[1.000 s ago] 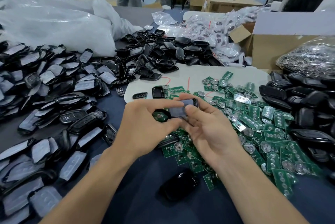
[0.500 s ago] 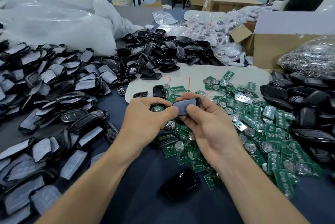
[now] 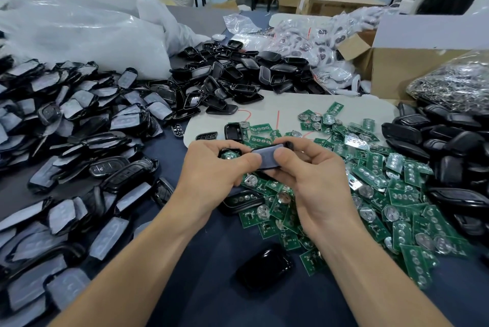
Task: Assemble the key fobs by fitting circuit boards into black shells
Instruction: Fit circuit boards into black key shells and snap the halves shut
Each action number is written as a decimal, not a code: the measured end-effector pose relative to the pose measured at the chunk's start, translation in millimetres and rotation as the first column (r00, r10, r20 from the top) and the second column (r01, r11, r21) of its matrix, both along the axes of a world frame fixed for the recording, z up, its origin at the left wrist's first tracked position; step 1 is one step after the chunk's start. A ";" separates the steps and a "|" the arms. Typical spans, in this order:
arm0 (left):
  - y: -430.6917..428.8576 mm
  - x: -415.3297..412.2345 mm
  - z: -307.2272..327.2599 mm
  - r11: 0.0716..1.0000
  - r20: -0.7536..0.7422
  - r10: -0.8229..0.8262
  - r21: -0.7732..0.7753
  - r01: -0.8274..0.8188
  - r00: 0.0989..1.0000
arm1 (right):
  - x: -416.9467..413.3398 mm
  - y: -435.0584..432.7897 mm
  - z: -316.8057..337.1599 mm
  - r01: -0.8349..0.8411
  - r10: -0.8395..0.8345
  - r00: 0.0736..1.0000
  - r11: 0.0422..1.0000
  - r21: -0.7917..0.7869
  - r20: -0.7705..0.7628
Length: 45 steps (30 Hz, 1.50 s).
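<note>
Both hands met at the centre of the view. The left hand (image 3: 211, 181) curled its fingers round a black shell (image 3: 221, 152) in which a green circuit board (image 3: 228, 155) lay face up, and its thumb reached across to press the near end of a grey cover (image 3: 267, 158). The right hand (image 3: 315, 186) pinched that cover between thumb and curled fingers, holding it tilted against the shell's 3 o'clock edge. Whether the two parts had locked together could not be told. Beneath the hands and spreading toward 4 o'clock lay a heap of loose boards (image 3: 383, 181), many bearing round silver clips. The far part of the heap rested on a white sheet (image 3: 291, 107) marked with red lines. At 6 o'clock a single glossy fob (image 3: 264, 271) rested on the dark blue table cover (image 3: 211, 297). A stack of closed black cases (image 3: 449, 146) stood at 3 o'clock, and a mound of open shell halves (image 3: 238, 75) lay at 12 o'clock. A broad spread of film-covered parts (image 3: 79, 120) filled 9 o'clock. Farther out were white plastic bags (image 3: 79, 35) at 11 o'clock, a cardboard box (image 3: 412, 70) at 1 o'clock and a clear bag of metal pieces (image 3: 455, 83) at 2 o'clock.
</note>
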<state>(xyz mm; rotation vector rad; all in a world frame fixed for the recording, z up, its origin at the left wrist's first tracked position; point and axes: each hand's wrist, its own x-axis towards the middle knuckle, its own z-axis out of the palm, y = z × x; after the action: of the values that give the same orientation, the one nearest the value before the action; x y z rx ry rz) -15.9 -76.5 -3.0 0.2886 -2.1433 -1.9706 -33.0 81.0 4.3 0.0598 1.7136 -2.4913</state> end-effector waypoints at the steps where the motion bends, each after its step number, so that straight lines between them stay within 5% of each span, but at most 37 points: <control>1: 0.7 0.3 0.2 1.000 0.002 -0.024 0.010 0.024 1.000 | -0.3 0.9 0.6 0.017 -0.017 1.000 1.000 0.012 -0.017; 24: 0.2 -1.3 -4.5 0.998 0.037 0.034 -0.062 -0.032 0.999 | -0.3 -0.3 -4.2 0.051 -0.004 0.988 0.950 0.309 -0.152; 30: -6.8 1.7 7.4 0.993 -0.088 -0.069 -0.105 0.059 0.994 | -6.7 8.4 2.6 0.082 -0.083 0.997 0.990 0.117 0.000; 36: -14.8 2.4 8.1 0.910 -0.155 -0.280 -0.356 0.210 0.947 | -10.0 16.7 7.3 -0.073 0.107 0.965 0.986 -0.147 0.238; 40: -5.4 4.3 9.0 0.912 -0.218 -0.361 -0.284 0.294 0.907 | -9.9 17.3 9.7 -0.231 0.257 0.920 0.965 -0.120 0.297; 45: -7.7 3.7 6.1 0.967 -0.193 -0.245 -0.125 0.224 0.950 | -4.9 15.6 10.3 -0.301 0.307 0.908 0.951 -0.066 0.284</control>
<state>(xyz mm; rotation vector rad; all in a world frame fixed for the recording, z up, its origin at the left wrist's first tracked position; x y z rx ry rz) -12.2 -84.2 3.1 -0.1911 -2.2155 -1.9030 -37.8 96.6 14.6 0.1390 1.4524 -2.1488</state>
